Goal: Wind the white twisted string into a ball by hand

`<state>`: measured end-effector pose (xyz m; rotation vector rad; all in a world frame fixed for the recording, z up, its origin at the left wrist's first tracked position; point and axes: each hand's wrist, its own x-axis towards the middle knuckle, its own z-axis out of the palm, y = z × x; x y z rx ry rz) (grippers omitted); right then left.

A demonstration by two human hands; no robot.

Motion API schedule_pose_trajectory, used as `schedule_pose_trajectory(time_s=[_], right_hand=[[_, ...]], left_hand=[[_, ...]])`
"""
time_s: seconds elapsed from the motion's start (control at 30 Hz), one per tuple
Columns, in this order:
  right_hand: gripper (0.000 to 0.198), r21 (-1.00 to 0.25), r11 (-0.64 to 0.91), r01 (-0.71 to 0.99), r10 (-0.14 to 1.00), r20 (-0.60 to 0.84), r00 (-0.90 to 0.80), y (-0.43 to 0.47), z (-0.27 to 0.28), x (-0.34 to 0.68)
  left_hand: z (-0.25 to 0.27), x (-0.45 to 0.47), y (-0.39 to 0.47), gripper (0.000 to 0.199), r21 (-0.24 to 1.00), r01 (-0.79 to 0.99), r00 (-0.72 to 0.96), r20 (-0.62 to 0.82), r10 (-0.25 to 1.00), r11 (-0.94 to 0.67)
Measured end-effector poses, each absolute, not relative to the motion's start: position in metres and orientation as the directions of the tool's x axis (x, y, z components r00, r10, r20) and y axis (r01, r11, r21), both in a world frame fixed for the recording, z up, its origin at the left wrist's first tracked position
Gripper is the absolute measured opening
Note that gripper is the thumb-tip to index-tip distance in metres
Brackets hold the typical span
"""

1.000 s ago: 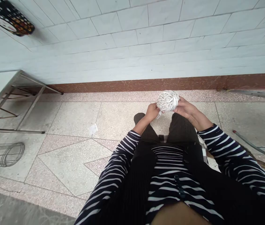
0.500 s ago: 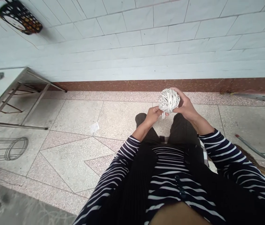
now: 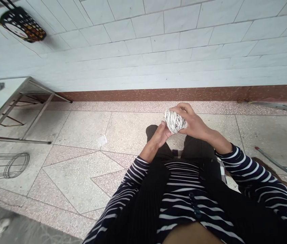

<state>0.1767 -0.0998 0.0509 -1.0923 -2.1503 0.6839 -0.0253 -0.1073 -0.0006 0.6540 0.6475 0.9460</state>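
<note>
Ball of cord (image 3: 174,122): roughly round, off-white, wound from many narrow flat-looking strands. Strands lie close together and cross at a slant; thin grey-brown lines show in the grooves between them, giving the surface a ridged, twisted look. Outline slightly uneven, most clearly along the left edge. A paler, smoother patch is seen at the lower right, beside the right hand. The fine weave of the strands is too small to make out.

Position: held in the air between both hands, in front of the knees, seen against the floor (image 3: 130,128).

Right hand (image 3: 193,122): curved over the upper right of the ball, fingers bent across its top and right side, thumb side at the lower right. Spread about as wide as the ball; holding it.

Left hand (image 3: 161,135): cupped at the lower left, palm side turned towards the ball, thumb raised near its left edge. Fingers pass under the ball and support it; their tips are hidden, so the firmness of grip cannot be told.

Surroundings: white scrap (image 3: 102,140) on the floor to the left, well apart from the hands. Tiled wall (image 3: 143,69) beyond.
</note>
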Motion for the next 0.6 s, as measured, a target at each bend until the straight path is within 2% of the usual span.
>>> schedule_pose_trajectory(time_s=[0.17, 0.3, 0.43, 0.53, 0.6], right_hand=[[0.083, -0.610, 0.546, 0.574, 0.826, 0.277, -0.492, -0.111, 0.043, 0.166], [0.088, -0.615, 0.495, 0.614, 0.858, 0.235, -0.457, -0.117, 0.035, 0.163], [0.093, -0.716, 0.407, 0.568, 0.882, 0.145, -0.449, -0.122, 0.033, 0.167], [0.090, -0.828, 0.361, 0.428, 0.881, 0.153, -0.447, -0.126, 0.033, 0.175], [0.083, -0.884, 0.324, 0.337, 0.905, 0.186, -0.381, -0.128, 0.030, 0.180]], left_hand=[[-0.013, -0.025, -0.119, 0.080, 0.765, -0.495, 0.371, -0.242, 0.897, 0.411], [-0.024, -0.023, -0.125, 0.073, 0.750, -0.511, 0.339, -0.274, 0.900, 0.421], [-0.033, -0.025, -0.128, 0.068, 0.743, -0.496, 0.341, -0.309, 0.888, 0.449], [-0.038, -0.031, -0.129, 0.066, 0.753, -0.466, 0.343, -0.330, 0.879, 0.465], [-0.040, -0.035, -0.129, 0.070, 0.760, -0.450, 0.355, -0.329, 0.875, 0.469]])
